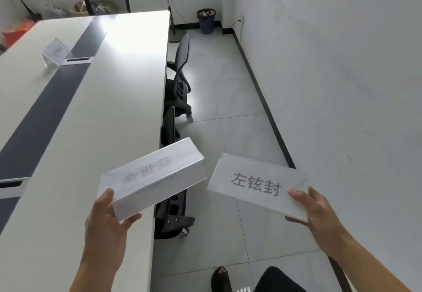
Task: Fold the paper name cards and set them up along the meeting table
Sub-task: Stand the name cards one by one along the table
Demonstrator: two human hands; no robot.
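— What are the hands holding?
— The left hand (107, 218) is gripping the blurry card (153, 177) over the table (102, 120) edge. The right hand (317, 214) is pinching the clear card (258, 184) over the floor (228, 86).
— Any standing?
— The far card (56, 51) is standing on the table.

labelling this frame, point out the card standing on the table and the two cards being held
standing card (56, 51): head view, printed front face
left-hand card (157, 173): head view, upper face
right-hand card (255, 182): head view, middle printed character

white name cards (258, 183), grey print | white table (109, 99), dark grey stripe | bin (206, 22) seemingly blue
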